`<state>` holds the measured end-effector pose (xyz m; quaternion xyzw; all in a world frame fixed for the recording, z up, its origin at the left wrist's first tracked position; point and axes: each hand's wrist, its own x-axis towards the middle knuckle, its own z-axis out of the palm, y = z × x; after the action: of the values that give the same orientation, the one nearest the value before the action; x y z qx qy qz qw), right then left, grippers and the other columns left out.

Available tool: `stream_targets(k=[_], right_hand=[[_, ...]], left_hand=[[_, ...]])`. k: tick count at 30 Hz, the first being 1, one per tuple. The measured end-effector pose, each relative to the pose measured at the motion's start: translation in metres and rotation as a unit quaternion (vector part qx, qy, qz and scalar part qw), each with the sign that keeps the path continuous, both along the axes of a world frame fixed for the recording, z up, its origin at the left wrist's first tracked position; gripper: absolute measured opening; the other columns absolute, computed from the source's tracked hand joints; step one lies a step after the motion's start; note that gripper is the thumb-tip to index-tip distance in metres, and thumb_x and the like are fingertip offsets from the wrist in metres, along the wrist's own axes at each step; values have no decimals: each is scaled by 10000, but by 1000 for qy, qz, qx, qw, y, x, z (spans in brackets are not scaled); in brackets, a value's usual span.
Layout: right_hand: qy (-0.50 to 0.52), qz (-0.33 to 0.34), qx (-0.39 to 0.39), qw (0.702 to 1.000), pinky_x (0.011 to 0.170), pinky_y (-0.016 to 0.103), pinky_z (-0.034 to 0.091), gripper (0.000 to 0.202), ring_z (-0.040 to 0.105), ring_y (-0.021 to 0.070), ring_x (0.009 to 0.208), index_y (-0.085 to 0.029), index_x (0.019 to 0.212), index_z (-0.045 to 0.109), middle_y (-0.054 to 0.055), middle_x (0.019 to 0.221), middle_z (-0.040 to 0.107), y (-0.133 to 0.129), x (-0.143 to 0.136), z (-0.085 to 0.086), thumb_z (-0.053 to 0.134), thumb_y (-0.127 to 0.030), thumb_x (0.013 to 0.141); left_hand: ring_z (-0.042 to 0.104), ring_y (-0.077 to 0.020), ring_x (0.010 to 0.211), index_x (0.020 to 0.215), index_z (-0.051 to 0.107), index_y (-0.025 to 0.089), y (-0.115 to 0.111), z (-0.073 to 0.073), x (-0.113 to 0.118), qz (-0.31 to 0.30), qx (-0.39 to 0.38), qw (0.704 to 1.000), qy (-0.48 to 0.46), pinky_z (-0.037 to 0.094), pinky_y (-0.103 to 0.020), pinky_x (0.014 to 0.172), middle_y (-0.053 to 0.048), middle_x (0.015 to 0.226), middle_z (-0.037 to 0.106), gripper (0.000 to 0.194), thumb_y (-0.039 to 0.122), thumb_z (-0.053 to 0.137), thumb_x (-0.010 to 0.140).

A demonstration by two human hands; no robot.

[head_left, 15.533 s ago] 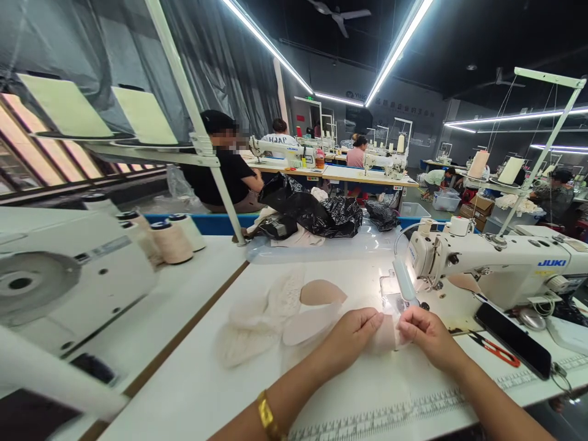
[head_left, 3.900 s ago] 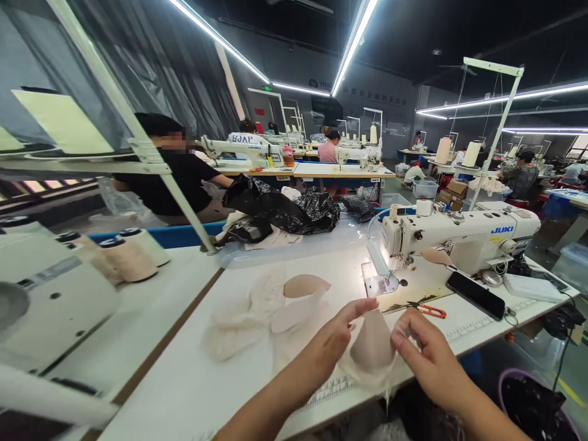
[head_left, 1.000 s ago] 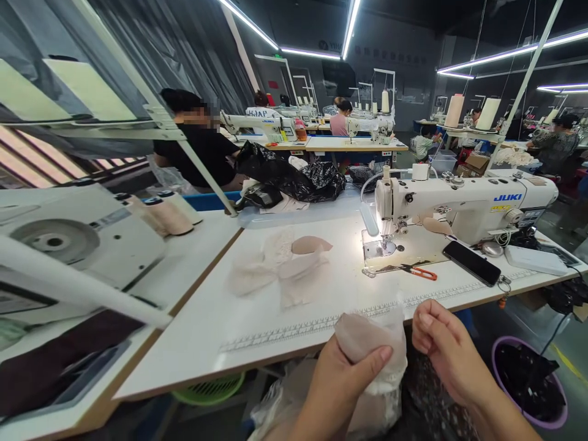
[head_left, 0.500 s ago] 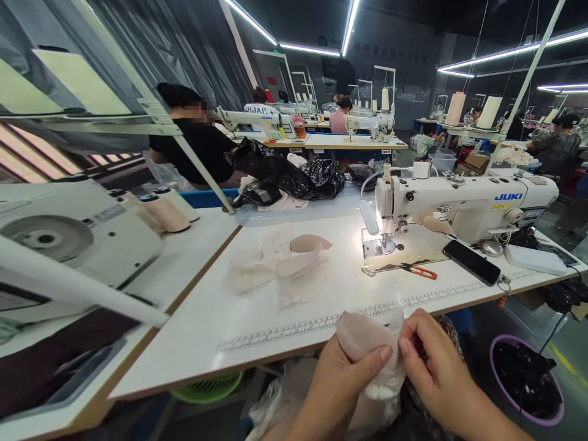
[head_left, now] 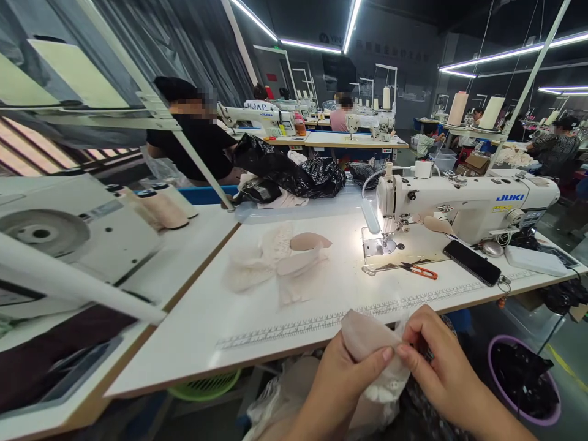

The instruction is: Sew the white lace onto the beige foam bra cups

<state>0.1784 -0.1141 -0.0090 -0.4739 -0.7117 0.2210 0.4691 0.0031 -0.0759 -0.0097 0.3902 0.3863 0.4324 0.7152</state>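
Observation:
My left hand (head_left: 351, 370) is closed round a pale beige piece of fabric (head_left: 367, 337), thumb on top, just off the table's front edge. The piece looks like a thin bra cup with a sheer edge and white lace hanging below. My right hand (head_left: 429, 349) pinches the sheer edge on its right side; the fingertips are close to my left thumb. More sheer beige pieces (head_left: 301, 263) with a cup-shaped pad (head_left: 310, 242) lie on the white table (head_left: 184, 331). Behind my hands stands a white sewing machine (head_left: 459, 205) with its lamp lit.
Orange thread snips (head_left: 422, 271), a black phone (head_left: 471, 262) and a white box (head_left: 535, 260) lie near the machine. A ruler strip (head_left: 321, 321) runs along the front edge. A purple bin (head_left: 523, 380) stands on the floor at right. A co-worker (head_left: 190, 141) sits behind at left.
My right hand has moved slightly inward, its fingertips nearer my left thumb on the fabric edge. The held piece has tilted a little; the table things have stayed put.

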Motion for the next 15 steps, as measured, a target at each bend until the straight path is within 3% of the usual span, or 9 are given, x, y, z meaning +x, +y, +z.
stream_targets(k=[9, 15], right_hand=[[-81, 28, 31, 996, 681, 281, 409, 147, 516, 167, 786, -232, 937, 484, 4, 867, 535, 7, 10, 3, 497, -159, 1063], [-177, -58, 165, 969, 639, 319, 355, 200, 445, 196, 736, -236, 900, 432, 10, 818, 481, 18, 7, -16, 438, -121, 1063]], left_hand=[[712, -266, 811, 945, 787, 134, 6, -2, -10, -29, 35, 997, 66, 573, -305, 721, -102, 882, 793, 395, 362, 946, 664], [664, -249, 834, 968, 778, 112, 7, -7, -11, -136, 21, 990, 34, 523, -292, 734, -99, 897, 756, 470, 409, 951, 647]])
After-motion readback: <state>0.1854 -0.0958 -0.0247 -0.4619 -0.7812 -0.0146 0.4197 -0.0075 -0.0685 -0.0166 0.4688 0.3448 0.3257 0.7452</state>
